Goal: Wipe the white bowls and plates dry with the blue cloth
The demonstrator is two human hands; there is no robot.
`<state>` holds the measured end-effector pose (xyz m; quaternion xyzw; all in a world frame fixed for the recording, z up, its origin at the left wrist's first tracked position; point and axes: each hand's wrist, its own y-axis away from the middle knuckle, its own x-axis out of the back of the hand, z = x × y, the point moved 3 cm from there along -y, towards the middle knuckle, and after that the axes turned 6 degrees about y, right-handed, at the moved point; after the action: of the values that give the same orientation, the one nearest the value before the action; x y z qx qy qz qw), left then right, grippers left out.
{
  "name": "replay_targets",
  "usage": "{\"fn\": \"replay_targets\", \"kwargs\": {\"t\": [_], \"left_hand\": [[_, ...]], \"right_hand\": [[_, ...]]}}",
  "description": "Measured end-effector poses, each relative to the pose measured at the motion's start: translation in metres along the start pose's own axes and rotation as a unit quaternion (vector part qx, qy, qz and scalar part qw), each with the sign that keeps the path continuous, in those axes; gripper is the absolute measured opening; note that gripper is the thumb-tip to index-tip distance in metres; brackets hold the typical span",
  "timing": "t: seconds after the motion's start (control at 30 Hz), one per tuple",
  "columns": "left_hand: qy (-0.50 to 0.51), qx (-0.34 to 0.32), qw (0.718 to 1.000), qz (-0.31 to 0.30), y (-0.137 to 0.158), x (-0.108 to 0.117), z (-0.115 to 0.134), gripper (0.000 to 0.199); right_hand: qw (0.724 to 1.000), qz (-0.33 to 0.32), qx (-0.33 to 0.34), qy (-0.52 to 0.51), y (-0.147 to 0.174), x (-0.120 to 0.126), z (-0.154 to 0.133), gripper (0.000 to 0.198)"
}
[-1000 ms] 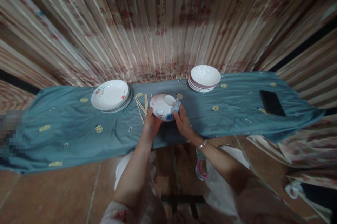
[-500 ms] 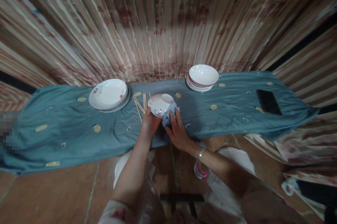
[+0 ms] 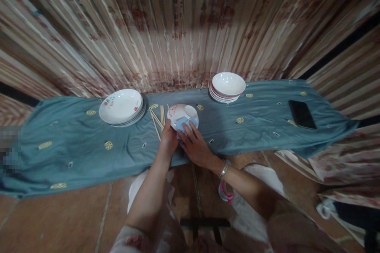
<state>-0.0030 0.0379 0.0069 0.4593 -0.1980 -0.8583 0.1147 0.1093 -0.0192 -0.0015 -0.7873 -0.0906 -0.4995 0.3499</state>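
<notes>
A white bowl with red decoration is tilted, its foot ring turned up and to the right. My left hand grips its near left edge, the thumb on the outer wall. With my right hand I press a light blue cloth against the bowl's outer side, the fingers lying over the cloth. Several wooden chopsticks lie just left of the bowl, partly hidden behind it and my left hand.
On the blue-green tablecloth a stack of flowered plates stands to the left. A stack of bowls is at the back right. Farther right lies a black phone-like slab. Striped curtains hang behind the table.
My right hand and the cloth have slid left across the bowl's outer wall, from its right side toward the front. My left hand keeps its grip on the bowl.
</notes>
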Motion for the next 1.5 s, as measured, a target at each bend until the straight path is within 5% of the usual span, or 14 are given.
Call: {"fn": "replay_targets", "kwargs": {"t": [0.3,0.7,1.07,1.5], "left_hand": [[-0.03,-0.037,0.997,0.057,-0.001,0.006,-0.001,0.032],[-0.006,-0.063,0.997,0.046,0.01,-0.002,-0.003,0.028],[0.006,-0.009,0.999,-0.04,0.018,-0.014,-0.013,0.047],[0.012,-0.037,0.997,-0.072,0.013,-0.015,-0.021,0.034]], "right_hand": [[0.997,0.02,0.039,0.059,-0.011,0.0,0.001,0.044],[0.997,-0.003,0.036,0.062,-0.035,0.015,-0.001,0.042],[0.998,0.025,0.017,0.051,-0.045,0.029,0.002,0.037],[0.996,0.06,-0.043,0.042,-0.053,0.054,0.013,0.038]]}}
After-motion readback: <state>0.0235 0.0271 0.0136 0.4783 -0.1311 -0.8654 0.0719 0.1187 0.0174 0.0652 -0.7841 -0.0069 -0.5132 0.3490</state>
